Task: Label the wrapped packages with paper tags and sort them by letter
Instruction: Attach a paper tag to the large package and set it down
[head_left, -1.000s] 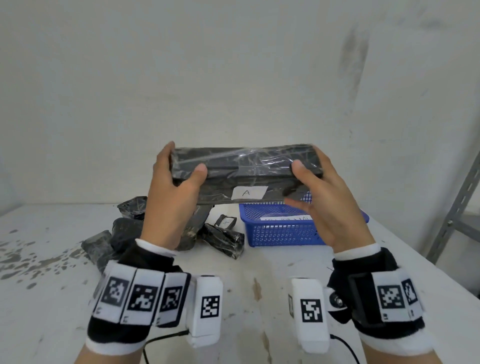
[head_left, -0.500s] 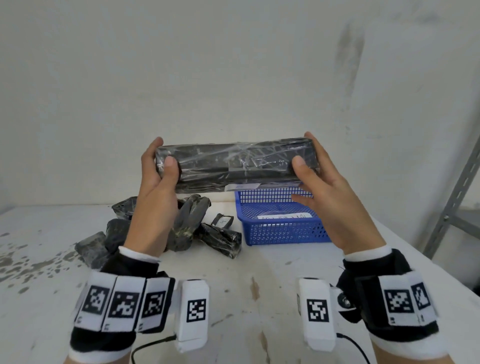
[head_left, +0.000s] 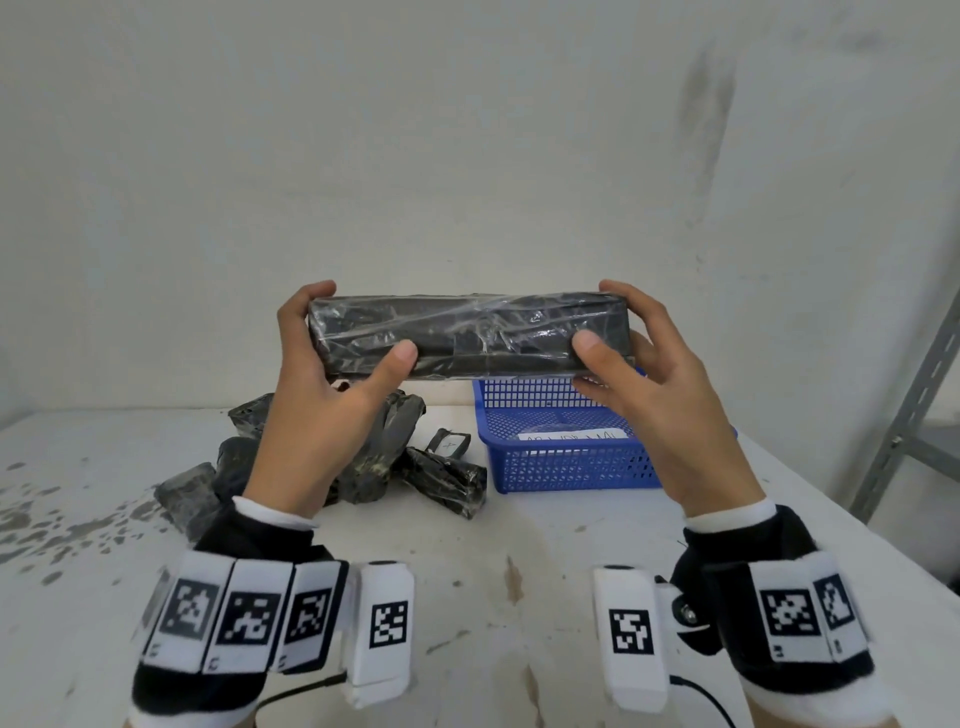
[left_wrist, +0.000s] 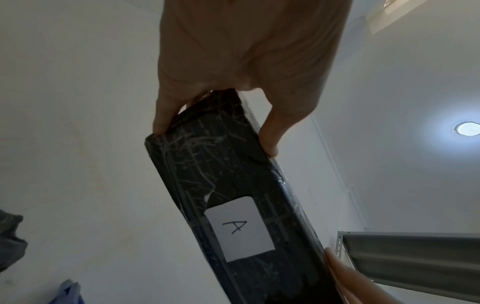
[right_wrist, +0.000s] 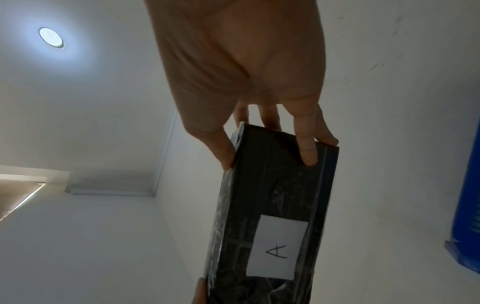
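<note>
Up above the table (head_left: 519, 597), the left hand (head_left: 317, 415) clamps the left end of the package (head_left: 467, 332), held level in the air; its "A" tag (left_wrist: 240, 228) faces down. Loose packages (head_left: 374, 457) lie below it, the blue basket (head_left: 561, 462) just right of them. Rightmost, the right hand (head_left: 660, 405) clamps the other end, above the basket.

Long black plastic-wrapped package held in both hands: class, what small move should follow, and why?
Probably lower the long black plastic-wrapped package, gripped by left hand and right hand, toward the blue plastic basket: its white paper tag already reads A.
</note>
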